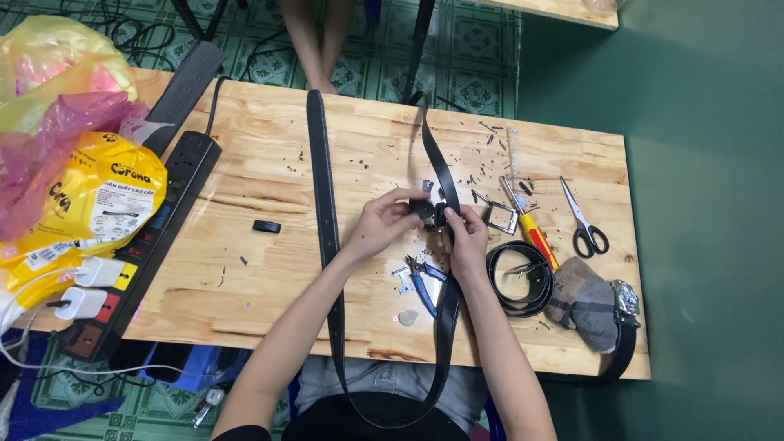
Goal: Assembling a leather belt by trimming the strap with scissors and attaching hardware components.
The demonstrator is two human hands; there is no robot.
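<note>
Both my hands meet at the middle of a pale wooden table. My left hand pinches a small black belt loop against a long black belt. My right hand grips the same belt from the right, beside the loop. The belt runs from the far table edge, through my hands, down over the near edge into my lap. A second black strap lies straight along the table to the left of my left hand.
Blue-handled pliers and small metal parts lie below my hands. A metal buckle, a red-and-yellow screwdriver, scissors, a coiled belt and a grey cloth sit right. A black power strip and plastic bags sit left.
</note>
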